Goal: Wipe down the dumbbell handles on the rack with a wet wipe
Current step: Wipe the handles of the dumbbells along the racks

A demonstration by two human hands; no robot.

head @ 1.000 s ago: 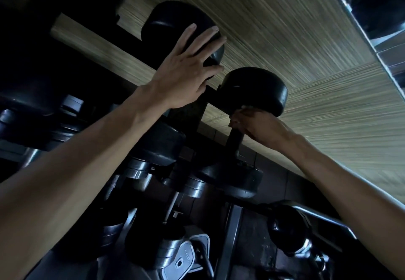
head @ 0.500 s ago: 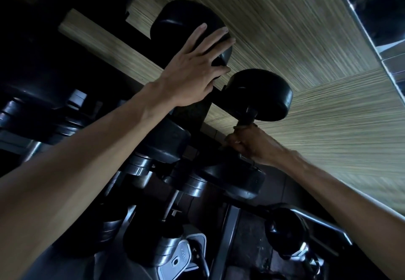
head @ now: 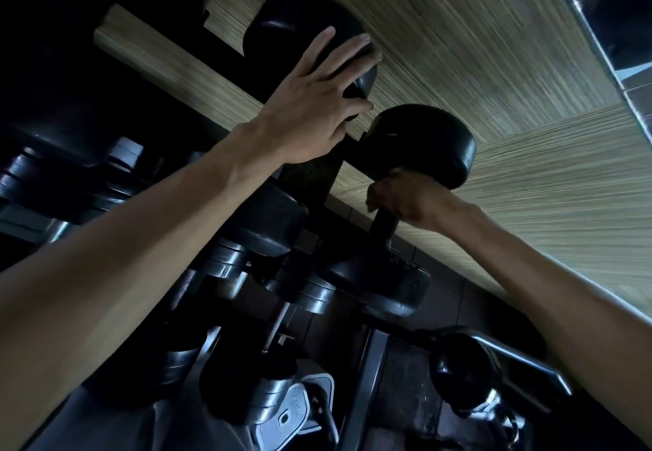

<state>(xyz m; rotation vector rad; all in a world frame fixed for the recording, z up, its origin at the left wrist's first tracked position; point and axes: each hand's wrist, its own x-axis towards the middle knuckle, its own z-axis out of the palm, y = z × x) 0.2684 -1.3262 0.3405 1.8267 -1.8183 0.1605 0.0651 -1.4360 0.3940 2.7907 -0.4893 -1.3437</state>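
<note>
A black dumbbell point(head: 423, 143) lies on the dark rack point(head: 317, 175), its handle point(head: 382, 228) running down to a lower head. My right hand point(head: 409, 200) grips the top of that handle, just under the upper head. No wipe shows in the fist; the fingers hide whatever is there. My left hand point(head: 317, 97) rests flat with spread fingers on the head of the neighbouring dumbbell point(head: 293, 23) to the left.
More dumbbells with chrome collars point(head: 225, 260) fill the lower tiers. A smaller dumbbell point(head: 465, 366) sits at the lower right by a metal rail point(head: 522, 355). A striped wooden floor point(head: 494, 44) lies beyond the rack.
My right hand slid down the handle half a second ago and is now back up under the upper head. My left hand stayed on the neighbouring dumbbell.
</note>
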